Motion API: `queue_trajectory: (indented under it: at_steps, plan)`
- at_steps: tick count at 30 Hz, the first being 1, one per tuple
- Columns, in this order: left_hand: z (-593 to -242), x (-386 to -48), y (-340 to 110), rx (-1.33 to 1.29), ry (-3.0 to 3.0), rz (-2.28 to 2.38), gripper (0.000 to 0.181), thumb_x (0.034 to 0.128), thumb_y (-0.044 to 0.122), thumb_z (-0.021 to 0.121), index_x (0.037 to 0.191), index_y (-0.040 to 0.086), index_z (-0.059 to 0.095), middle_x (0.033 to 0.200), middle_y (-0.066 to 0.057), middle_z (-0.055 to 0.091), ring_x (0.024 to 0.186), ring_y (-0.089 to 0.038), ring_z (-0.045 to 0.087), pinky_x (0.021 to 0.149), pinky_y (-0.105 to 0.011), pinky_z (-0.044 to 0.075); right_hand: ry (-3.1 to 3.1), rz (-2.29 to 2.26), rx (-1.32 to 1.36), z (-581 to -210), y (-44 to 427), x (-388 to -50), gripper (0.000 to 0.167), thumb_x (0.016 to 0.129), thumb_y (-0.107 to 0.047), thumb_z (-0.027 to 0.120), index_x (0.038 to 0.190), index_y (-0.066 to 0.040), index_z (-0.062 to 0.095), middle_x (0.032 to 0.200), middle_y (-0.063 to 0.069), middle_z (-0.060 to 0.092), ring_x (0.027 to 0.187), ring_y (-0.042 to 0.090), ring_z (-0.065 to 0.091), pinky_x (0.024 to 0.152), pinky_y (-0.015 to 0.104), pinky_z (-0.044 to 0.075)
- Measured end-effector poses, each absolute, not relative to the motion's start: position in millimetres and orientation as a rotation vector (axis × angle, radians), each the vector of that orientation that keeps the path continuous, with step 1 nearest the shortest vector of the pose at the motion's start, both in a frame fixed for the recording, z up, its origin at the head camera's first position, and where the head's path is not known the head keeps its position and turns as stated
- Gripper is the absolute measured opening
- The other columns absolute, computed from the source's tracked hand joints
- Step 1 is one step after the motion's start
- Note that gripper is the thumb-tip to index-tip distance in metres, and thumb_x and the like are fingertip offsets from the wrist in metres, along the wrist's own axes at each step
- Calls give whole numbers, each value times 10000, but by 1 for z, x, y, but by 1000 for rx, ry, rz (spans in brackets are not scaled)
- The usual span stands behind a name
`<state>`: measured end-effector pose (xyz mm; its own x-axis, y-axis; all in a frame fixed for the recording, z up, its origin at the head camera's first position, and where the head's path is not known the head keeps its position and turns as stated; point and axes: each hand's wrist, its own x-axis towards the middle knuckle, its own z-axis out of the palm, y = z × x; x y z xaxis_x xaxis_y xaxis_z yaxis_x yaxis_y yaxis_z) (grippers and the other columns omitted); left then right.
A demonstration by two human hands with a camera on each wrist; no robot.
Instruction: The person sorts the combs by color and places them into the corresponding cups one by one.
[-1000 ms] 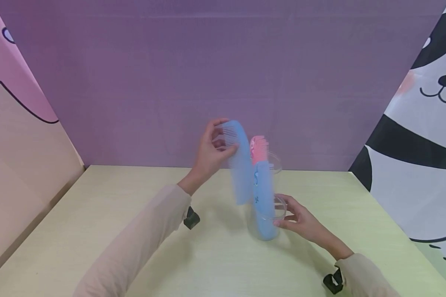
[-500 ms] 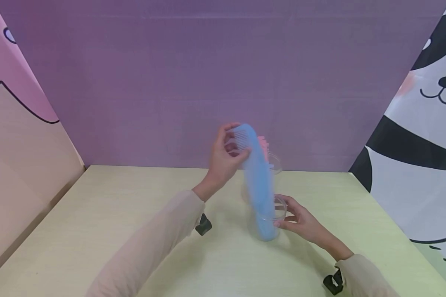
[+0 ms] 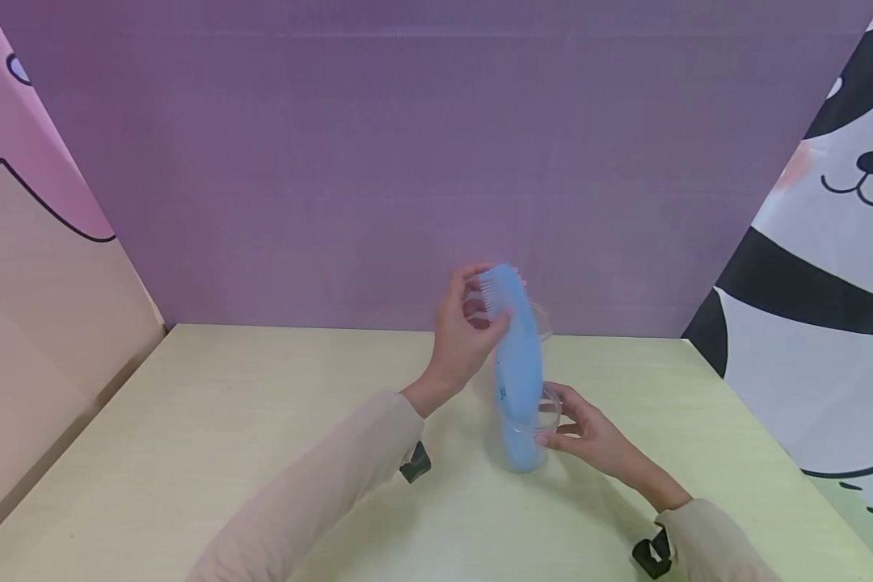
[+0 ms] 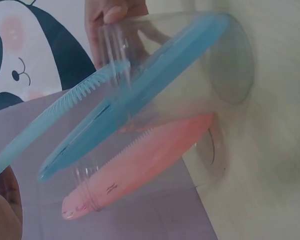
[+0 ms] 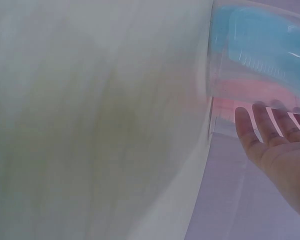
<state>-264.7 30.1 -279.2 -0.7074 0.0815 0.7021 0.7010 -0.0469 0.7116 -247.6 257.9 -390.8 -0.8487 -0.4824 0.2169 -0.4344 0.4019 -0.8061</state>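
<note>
My left hand pinches a light blue comb by its upper end, teeth to the left. The comb's lower tip is at the mouth of a clear plastic cup, seemingly just inside the rim in the left wrist view. Another blue comb leans inside that cup. My right hand holds the cup's side near the rim, thumb at the front. Behind stands a second clear cup with a pink comb in it, mostly hidden from the head view.
Pale wooden table lies under both cups. A purple backdrop rises behind its far edge. Cartoon panels flank it, a panda on the right and a pink figure on the left.
My left hand has carried its blue comb to the right and slightly down, over the front cup. It now covers the comb standing there. The right hand has stayed in place.
</note>
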Motion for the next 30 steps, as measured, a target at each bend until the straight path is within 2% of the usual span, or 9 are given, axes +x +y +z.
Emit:
queue_trajectory:
  at_steps: [9, 13, 15, 21, 24, 30]
  plan:
    - [-292, -255, 37, -801, -1893, -1766, 528, 828, -33, 593, 1291, 21, 346, 1121, -206, 495, 892, -323, 609, 747, -296, 544, 2577, -1467, -855, -391, 258, -248, 632, 848, -123, 633, 1386, -87, 303, 1393, 196, 357, 1091, -129, 441, 844, 316, 504]
    - [-300, -256, 40, -808, -1911, -1751, 529, 824, -33, 596, 1288, 15, 347, 1100, -206, 494, 888, -322, 610, 726, -281, 544, 2574, -1465, -836, -391, 258, -247, 639, 849, -137, 633, 1388, -87, 295, 1396, 198, 351, 1101, -116, 441, 845, 317, 503]
    - [-306, -260, 41, -817, -1915, -1744, 534, 820, -34, 601, 1288, 14, 348, 1090, -210, 495, 876, -322, 616, 708, -281, 547, 2577, -1459, -829, -391, 258, -247, 639, 849, -139, 634, 1388, -84, 294, 1393, 199, 354, 1133, -31, 467, 845, 319, 503]
    - [-330, -278, 47, -829, -1968, -1665, 580, 819, 30, 639, 1312, 96, 341, 1114, -163, 519, 885, -260, 632, 691, -234, 542, 2581, -1454, -827, -391, 258, -248, 645, 847, -130, 634, 1389, -78, 287, 1399, 202, 346, 1208, 399, 430, 853, 330, 498]
    - [-334, -281, 47, -838, -1980, -1620, 581, 814, 44, 650, 1303, 111, 344, 1113, -138, 533, 888, -231, 631, 690, -204, 532, 2580, -1452, -821, -391, 258, -248, 651, 848, -129, 634, 1392, -79, 280, 1409, 203, 332, 1214, 447, 409, 854, 326, 496]
    - [-338, -282, 44, -863, -1999, -1523, 597, 792, 42, 674, 1291, 95, 352, 1134, -118, 528, 909, -205, 588, 682, -170, 518, 2576, -1456, -818, -391, 258, -248, 656, 848, -129, 634, 1394, -73, 275, 1406, 206, 333, 1208, 444, 417, 851, 321, 496]
